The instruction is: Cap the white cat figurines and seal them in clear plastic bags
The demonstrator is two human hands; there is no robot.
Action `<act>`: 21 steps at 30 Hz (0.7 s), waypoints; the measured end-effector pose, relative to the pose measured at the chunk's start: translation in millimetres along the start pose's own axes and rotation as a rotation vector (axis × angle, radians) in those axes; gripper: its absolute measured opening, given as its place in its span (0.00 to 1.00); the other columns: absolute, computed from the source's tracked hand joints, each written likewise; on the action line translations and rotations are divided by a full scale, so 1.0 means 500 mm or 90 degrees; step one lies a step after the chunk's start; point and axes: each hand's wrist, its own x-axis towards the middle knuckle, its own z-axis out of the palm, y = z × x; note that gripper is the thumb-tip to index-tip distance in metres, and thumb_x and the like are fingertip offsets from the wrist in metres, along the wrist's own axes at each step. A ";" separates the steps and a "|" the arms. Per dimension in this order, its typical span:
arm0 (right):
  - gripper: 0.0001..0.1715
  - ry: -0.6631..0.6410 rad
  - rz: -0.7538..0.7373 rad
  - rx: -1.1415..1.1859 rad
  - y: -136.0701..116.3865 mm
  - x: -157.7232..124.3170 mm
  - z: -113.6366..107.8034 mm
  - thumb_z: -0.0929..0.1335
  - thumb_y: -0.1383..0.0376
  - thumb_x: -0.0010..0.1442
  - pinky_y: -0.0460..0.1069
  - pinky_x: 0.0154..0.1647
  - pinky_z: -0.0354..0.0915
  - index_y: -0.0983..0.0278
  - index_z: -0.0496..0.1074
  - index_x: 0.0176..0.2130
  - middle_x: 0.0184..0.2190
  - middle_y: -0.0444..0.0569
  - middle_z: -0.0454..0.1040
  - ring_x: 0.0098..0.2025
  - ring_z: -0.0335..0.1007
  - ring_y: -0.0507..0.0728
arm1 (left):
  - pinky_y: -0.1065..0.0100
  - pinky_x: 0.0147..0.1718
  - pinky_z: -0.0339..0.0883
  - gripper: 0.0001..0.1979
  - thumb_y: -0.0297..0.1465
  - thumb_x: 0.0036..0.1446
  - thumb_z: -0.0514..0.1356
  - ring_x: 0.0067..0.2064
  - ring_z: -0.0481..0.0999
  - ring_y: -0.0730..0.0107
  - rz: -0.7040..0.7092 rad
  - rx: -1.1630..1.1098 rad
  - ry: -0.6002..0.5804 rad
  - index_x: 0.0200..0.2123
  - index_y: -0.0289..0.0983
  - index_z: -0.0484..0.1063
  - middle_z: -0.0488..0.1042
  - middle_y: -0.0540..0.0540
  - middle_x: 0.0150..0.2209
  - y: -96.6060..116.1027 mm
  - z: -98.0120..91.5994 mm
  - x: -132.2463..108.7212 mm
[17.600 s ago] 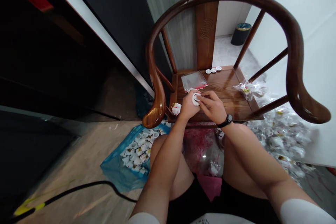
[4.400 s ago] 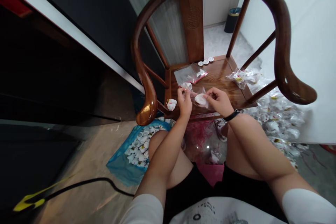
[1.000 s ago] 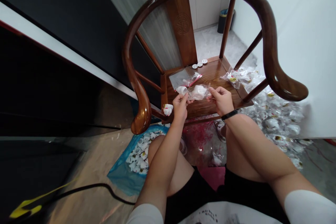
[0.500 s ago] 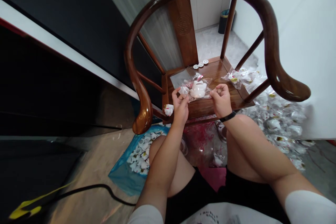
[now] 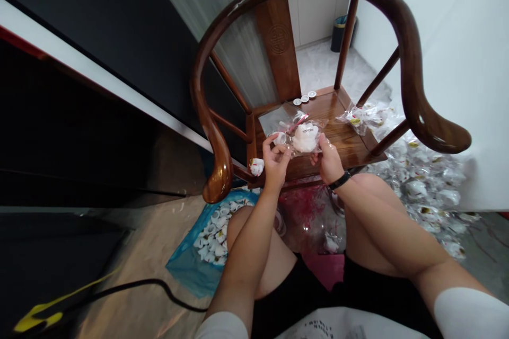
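Over the front of a wooden chair seat (image 5: 330, 116), a clear plastic bag (image 5: 322, 126) holds a white figurine (image 5: 305, 139) with a dark slot-like mark on its upper side. My left hand (image 5: 277, 161) pinches the bag's left side, close to a small white cup-like piece (image 5: 279, 137). On the right, my right hand (image 5: 330, 159) is closed on the bag's other side, thumb uppermost. Flat clear plastic with red-printed parts (image 5: 300, 117) lies behind the figurine. By my left wrist, a small white figurine with red and gold marks (image 5: 256, 167) sits at the seat's front left corner.
Three small round white caps (image 5: 305, 99) line the seat's back edge. Bagged figurines (image 5: 360, 116) lie at its right side, with a large heap (image 5: 421, 185) beyond. A blue bag (image 5: 186, 262) of white figurines stands on the floor at left. The curved armrest (image 5: 417, 63) surrounds the seat.
My right hand has moved lower and turned, thumb now up against the bag. The bagged figurine has shifted slightly right and tilted, and my left hand has followed a little to the right.
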 end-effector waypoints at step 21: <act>0.43 -0.021 -0.003 -0.120 0.003 -0.011 0.008 0.67 0.25 0.57 0.47 0.19 0.57 0.60 0.66 0.23 0.18 0.42 0.65 0.19 0.59 0.50 | 0.64 0.43 0.74 0.42 0.56 0.57 0.70 0.38 0.80 0.67 -0.126 0.018 -0.149 0.68 0.44 0.69 0.81 0.43 0.47 -0.011 -0.040 0.009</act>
